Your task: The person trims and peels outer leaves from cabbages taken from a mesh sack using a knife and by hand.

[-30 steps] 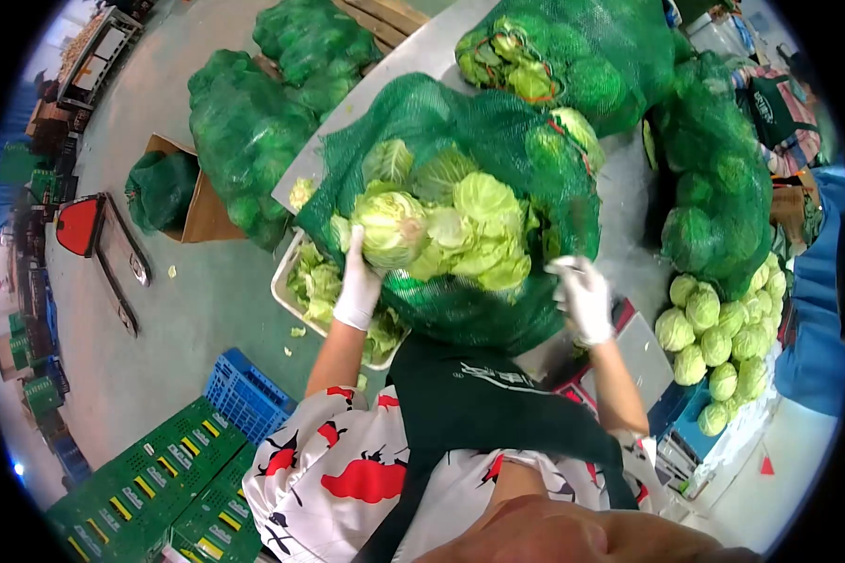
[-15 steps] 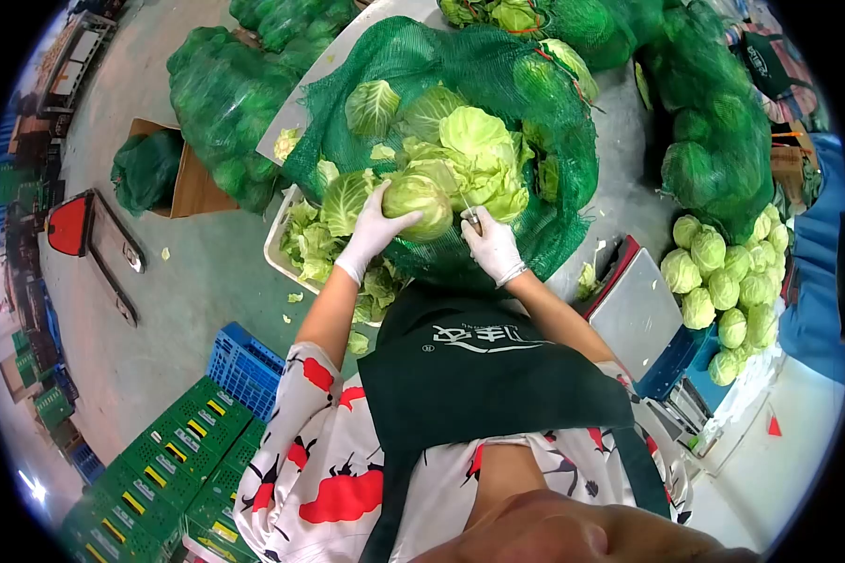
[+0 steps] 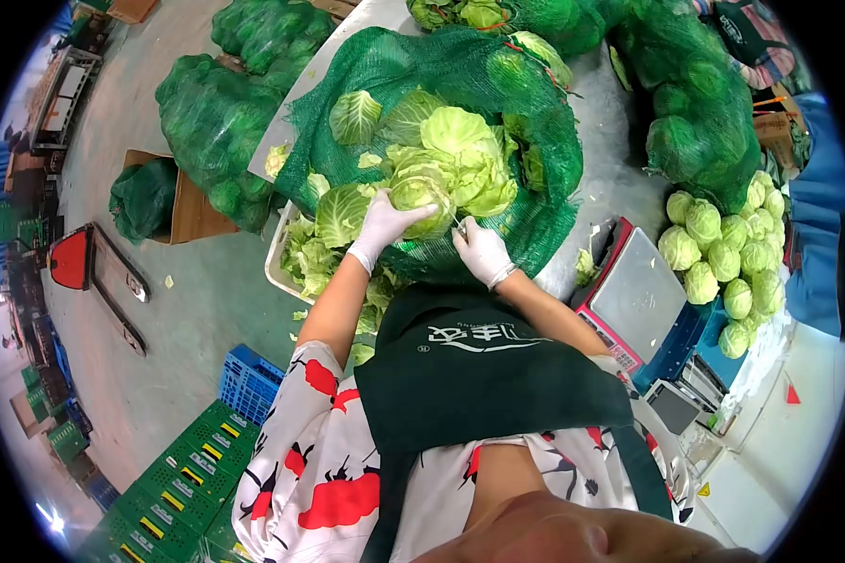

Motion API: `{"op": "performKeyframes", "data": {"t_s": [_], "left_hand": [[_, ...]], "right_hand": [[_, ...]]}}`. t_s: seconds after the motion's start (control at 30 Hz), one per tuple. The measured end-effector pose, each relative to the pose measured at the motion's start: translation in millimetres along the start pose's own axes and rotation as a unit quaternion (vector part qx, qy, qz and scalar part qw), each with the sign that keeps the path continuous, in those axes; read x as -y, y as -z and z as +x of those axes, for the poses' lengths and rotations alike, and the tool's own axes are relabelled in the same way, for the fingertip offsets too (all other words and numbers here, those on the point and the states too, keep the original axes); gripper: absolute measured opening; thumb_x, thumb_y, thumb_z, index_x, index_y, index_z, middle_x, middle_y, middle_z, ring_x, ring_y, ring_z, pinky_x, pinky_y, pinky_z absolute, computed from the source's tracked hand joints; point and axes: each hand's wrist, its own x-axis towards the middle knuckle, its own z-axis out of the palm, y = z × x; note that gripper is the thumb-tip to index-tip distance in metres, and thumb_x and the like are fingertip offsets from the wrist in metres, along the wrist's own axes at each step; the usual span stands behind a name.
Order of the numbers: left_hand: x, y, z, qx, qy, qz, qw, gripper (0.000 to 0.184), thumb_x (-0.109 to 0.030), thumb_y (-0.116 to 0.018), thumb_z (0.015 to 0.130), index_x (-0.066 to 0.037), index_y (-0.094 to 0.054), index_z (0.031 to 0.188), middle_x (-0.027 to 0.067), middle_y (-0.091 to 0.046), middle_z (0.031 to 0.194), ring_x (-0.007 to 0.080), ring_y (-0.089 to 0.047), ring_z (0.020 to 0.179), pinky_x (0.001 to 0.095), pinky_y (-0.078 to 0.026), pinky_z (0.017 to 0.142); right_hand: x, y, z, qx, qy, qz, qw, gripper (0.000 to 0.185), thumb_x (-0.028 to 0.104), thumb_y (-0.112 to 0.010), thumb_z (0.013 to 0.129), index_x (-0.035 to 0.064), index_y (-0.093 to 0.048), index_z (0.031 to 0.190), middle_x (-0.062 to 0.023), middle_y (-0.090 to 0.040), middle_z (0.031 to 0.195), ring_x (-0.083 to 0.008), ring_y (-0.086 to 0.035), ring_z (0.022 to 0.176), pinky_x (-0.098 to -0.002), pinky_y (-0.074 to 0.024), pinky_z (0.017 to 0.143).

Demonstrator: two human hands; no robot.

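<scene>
Cabbage (image 3: 421, 195): one, above the net's (image 3: 556, 178) near part.
Left hand (image 3: 385, 228): gloved, fingers part-spread, gripping the cabbage's side.
Right hand (image 3: 484, 253): gloved, fingers closed on a small knife (image 3: 458, 225), blade beside the cabbage.
Step, judged: trimming. Next move calls for steady left grip, fingers off the blade.
Scale (image 3: 638, 286): right of net.

A green mesh sack (image 3: 556, 155) lies on the smooth grey counter (image 3: 589, 183), pale-green cabbage leaves (image 3: 460, 131) on it. Nearer left sits a white-rimmed bin (image 3: 271, 263); right, a red-framed flat scale (image 3: 638, 286), then heaped round pale-green cabbages (image 3: 724, 255).
</scene>
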Motion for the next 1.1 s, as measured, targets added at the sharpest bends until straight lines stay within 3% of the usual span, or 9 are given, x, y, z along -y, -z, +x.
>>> {"op": "performKeyframes", "data": {"t_s": [0.13,0.23,0.43,0.5,0.6,0.83,0.93,1.0,1.1], "left_hand": [[18.2,-10.2,10.7,-0.046,-0.047,0.082,0.995,0.117,-0.064,-0.087,0.056,0.013,-0.044,0.133,0.03,-0.054,0.131,0.0362,-0.058,0.12,0.0414,-0.048,0.101],[34.4,-24.3,25.1,-0.16,-0.112,0.21,0.958,0.107,-0.054,-0.091,0.059,0.014,-0.046,0.128,0.0261,-0.057,0.121,0.0251,-0.069,0.083,0.0306,-0.058,0.057],[16.5,-18.1,14.5,-0.109,-0.072,0.125,0.984,0.104,-0.053,-0.091,0.061,0.014,-0.047,0.128,0.0264,-0.056,0.124,0.0241,-0.069,0.085,0.0298,-0.056,0.053],[25.2,-15.4,17.1,-0.059,-0.05,0.064,0.995,0.115,-0.061,-0.088,0.058,0.013,-0.044,0.134,0.0286,-0.053,0.131,0.0326,-0.059,0.112,0.0363,-0.049,0.087],[47.3,7.7,-2.0,-0.078,-0.059,-0.002,0.995,0.11,-0.055,-0.087,0.064,0.012,-0.043,0.139,0.0287,-0.053,0.134,0.0339,-0.059,0.117,0.0379,-0.05,0.097],[44.1,0.6,-62.0,-0.105,0.072,-0.328,0.936,0.107,-0.034,-0.082,0.08,0.003,-0.013,0.153,0.0204,-0.051,0.138,0.0304,-0.059,0.119,0.0477,-0.061,0.078],[45.0,4.0,-51.9,-0.107,0.091,-0.423,0.895,0.096,-0.031,-0.081,0.082,0.0,-0.022,0.15,0.0185,-0.052,0.138,0.0308,-0.058,0.122,0.0471,-0.061,0.079],[56.6,10.2,-56.0,-0.07,0.064,-0.423,0.901,0.078,-0.028,-0.077,0.085,-0.001,-0.034,0.144,0.016,-0.054,0.136,0.0286,-0.06,0.12,0.0438,-0.06,0.083],[93.9,17.2,-48.1,0.01,0.022,-0.46,0.888,0.062,-0.025,-0.072,0.089,-0.001,-0.045,0.139,0.0137,-0.058,0.132,0.0251,-0.061,0.119,0.0401,-0.059,0.086]], "right_hand": [[-3.9,-7.2,14.0,0.025,-0.026,-0.06,0.998,0.028,0.028,-0.054,0.096,0.0001,-0.053,0.1,-0.0263,-0.067,0.075,-0.0446,-0.067,0.07,-0.0541,-0.0532,0.068],[-0.9,-5.7,18.4,0.013,-0.032,-0.084,0.996,0.026,0.023,-0.053,0.094,-0.002,-0.052,0.101,-0.027,-0.068,0.076,-0.0442,-0.068,0.071,-0.0538,-0.0542,0.068],[-17.0,-29.9,44.5,0.048,-0.087,-0.136,0.986,0.032,0.019,-0.047,0.094,-0.0069,-0.052,0.112,-0.0281,-0.069,0.082,-0.0441,-0.069,0.08,-0.0518,-0.0545,0.074],[-37.1,-40.8,53.3,0.042,-0.092,-0.122,0.987,0.034,0.019,-0.045,0.095,-0.0081,-0.052,0.115,-0.0288,-0.069,0.084,-0.0447,-0.069,0.082,-0.0527,-0.0539,0.075],[-37.3,-28.7,43.8,0.043,-0.067,-0.079,0.994,0.035,0.023,-0.052,0.095,-0.0047,-0.056,0.114,-0.0262,-0.07,0.086,-0.0428,-0.069,0.082,-0.0517,-0.0531,0.076],[18.8,-5.6,23.7,0.097,-0.028,0.105,0.989,0.062,0.023,-0.065,0.09,0.0204,-0.044,0.149,-0.0204,-0.068,0.084,-0.0375,-0.067,0.075,-0.0427,-0.0535,0.072],[14.8,-5.5,29.3,0.081,-0.008,0.155,0.985,0.062,0.021,-0.066,0.09,0.0205,-0.045,0.148,-0.0156,-0.069,0.078,-0.0308,-0.068,0.068,-0.0381,-0.0545,0.068],[0.5,10.8,44.4,0.119,-0.19,0.291,0.93,0.052,0.021,-0.066,0.093,0.0149,-0.052,0.143,-0.0038,-0.063,0.069,-0.0106,-0.054,0.047,-0.0283,-0.0444,0.041],[-32.3,15.6,62.3,0.106,-0.192,0.248,0.944,0.05,0.022,-0.064,0.095,0.0089,-0.052,0.141,-0.004,-0.062,0.067,-0.0111,-0.05,0.042,-0.0288,-0.0396,0.037]]}}
